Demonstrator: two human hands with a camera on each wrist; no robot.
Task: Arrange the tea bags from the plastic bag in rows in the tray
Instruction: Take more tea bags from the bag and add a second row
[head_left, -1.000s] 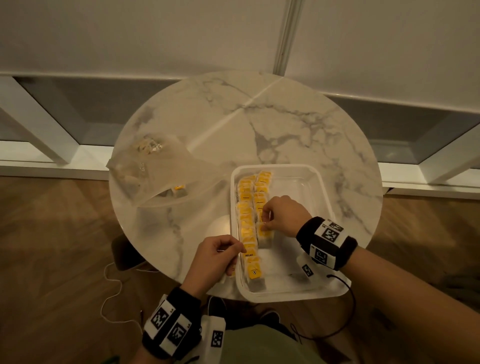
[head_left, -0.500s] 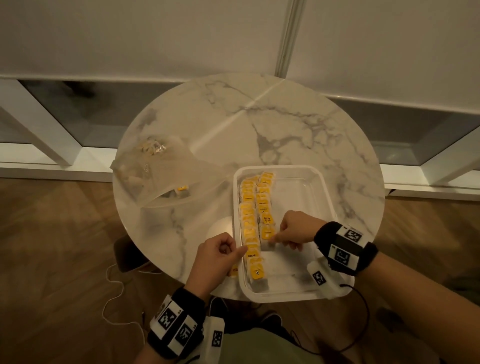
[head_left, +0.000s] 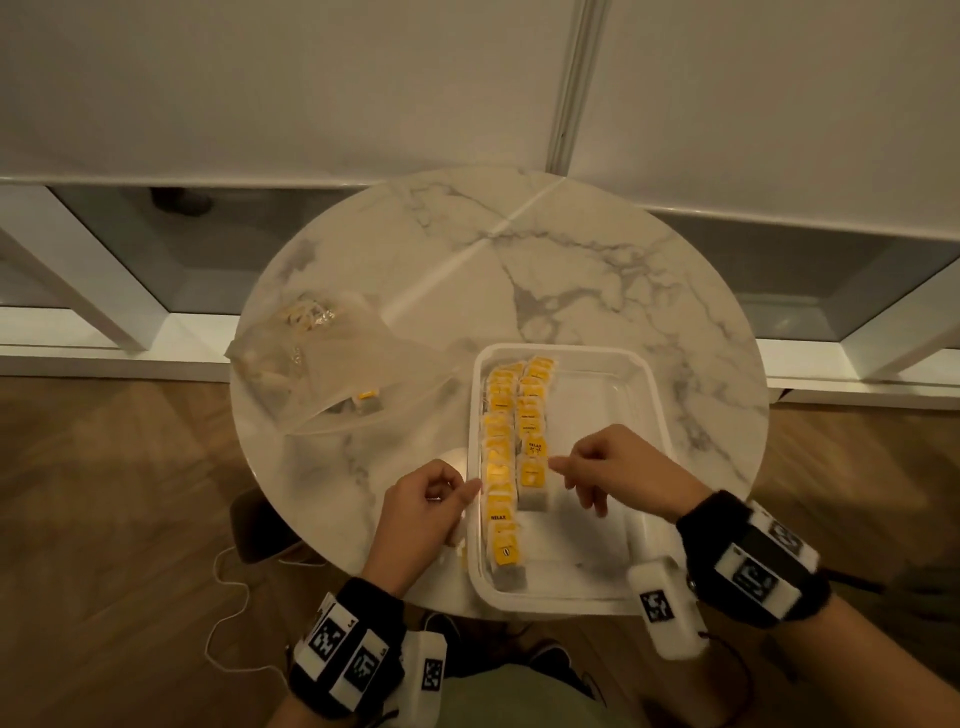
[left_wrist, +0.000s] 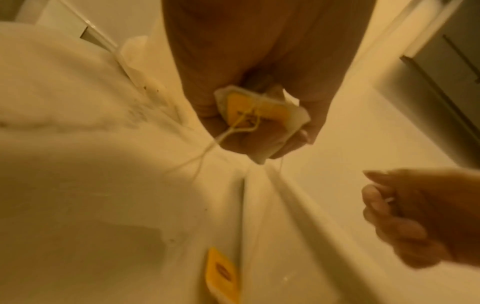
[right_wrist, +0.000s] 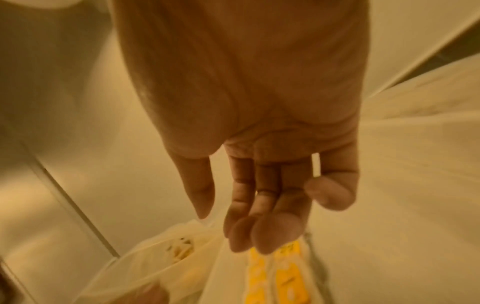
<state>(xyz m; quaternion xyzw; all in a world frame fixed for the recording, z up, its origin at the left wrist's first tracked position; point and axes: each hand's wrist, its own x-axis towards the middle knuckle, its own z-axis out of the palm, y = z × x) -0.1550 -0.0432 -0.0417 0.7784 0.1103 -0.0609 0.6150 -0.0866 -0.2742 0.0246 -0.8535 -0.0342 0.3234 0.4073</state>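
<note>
Nearest me, my left hand (head_left: 426, 506) sits at the tray's left rim, fingers curled round a spare tea bag (left_wrist: 262, 121) with its string dangling loose. My right hand (head_left: 618, 470) hovers over the tray (head_left: 652, 415), fingers relaxed and gripping nothing, its tips just beside the near end of the second row (head_left: 532, 447).

The step in hand, as I judge it, is passing the spare bag across to lengthen that second row. To do it well I should take the bag by its paper edge, not the string, lay it label up against the last bag, overlapping like the others, and tuck the string under so it drags nothing out of line.

The first row (head_left: 501, 467) runs along the tray's left wall, nearly its whole length; the second stops short of the near end, so there is room. The right half of the tray is bare plastic.

Farther left on the marble surface (head_left: 519, 270) lies the plastic bag (head_left: 332, 374), crumpled, with at least one tea bag near its mouth and something more bunched at its far end. Nothing blocks my reach. A white cable (head_left: 223, 597) trails on the floor below.
</note>
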